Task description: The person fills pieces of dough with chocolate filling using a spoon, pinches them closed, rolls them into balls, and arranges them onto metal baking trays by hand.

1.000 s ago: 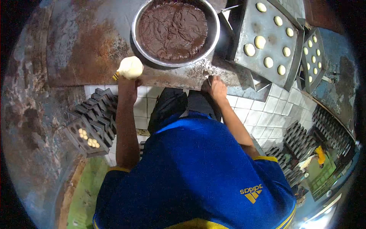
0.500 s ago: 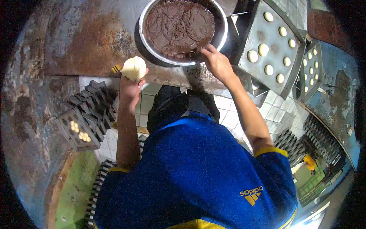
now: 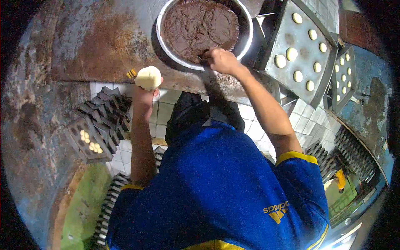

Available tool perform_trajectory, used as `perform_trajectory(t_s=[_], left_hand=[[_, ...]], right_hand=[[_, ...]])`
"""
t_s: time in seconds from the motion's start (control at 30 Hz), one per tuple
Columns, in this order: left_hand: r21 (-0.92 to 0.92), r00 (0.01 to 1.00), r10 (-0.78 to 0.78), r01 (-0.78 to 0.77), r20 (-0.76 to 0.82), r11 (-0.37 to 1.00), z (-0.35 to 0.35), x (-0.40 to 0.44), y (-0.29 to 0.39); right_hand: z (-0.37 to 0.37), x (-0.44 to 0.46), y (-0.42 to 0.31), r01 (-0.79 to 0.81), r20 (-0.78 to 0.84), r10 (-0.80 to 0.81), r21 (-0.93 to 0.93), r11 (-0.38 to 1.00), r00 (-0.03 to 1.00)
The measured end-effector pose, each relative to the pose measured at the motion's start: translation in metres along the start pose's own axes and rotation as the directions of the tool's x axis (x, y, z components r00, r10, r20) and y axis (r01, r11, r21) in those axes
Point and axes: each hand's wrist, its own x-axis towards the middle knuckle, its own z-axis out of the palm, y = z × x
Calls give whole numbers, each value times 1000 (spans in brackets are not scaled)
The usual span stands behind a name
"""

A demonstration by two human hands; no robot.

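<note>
A flattened round of pale dough rests in my left hand, whose fingers curl up around it in front of the table edge. Beside the dough, a small yellow-and-black striped piece shows; what it belongs to is unclear. My right hand is closed at the near rim of a large metal bowl. It grips a small utensil, mostly hidden by the fingers, whose end dips into thick brown chocolate-like filling.
To the right, a tilted metal tray carries several pale dough balls, with another such tray beyond. Stacked trays stand lower left, the top one holding small dough pieces. The worn metal table extends leftward.
My right hand has moved left along the bowl's near rim, with the utensil lower in the filling. My left hand still holds the dough, now tipped slightly. The whole view has shifted a little.
</note>
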Motion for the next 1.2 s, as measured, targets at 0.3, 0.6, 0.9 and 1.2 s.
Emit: perform_trajectory(t_s=[0.3, 0.6, 0.9, 1.2], left_hand=[[704, 684, 517, -681, 515, 201, 34, 25, 31], [369, 857, 393, -502, 333, 782, 68, 22, 70], [326, 932, 234, -321, 277, 889, 88, 36, 35], [428, 699, 90, -529, 710, 733, 111, 30, 64]], right_hand=[[-85, -49, -52, 342, -265, -217, 765, 546, 940], [-76, -86, -104, 329, -518, -51, 461, 824, 854], [53, -139, -60, 120, -532, 440, 724, 679, 723], [55, -171, -1, -79, -423, 384, 581, 810, 821]])
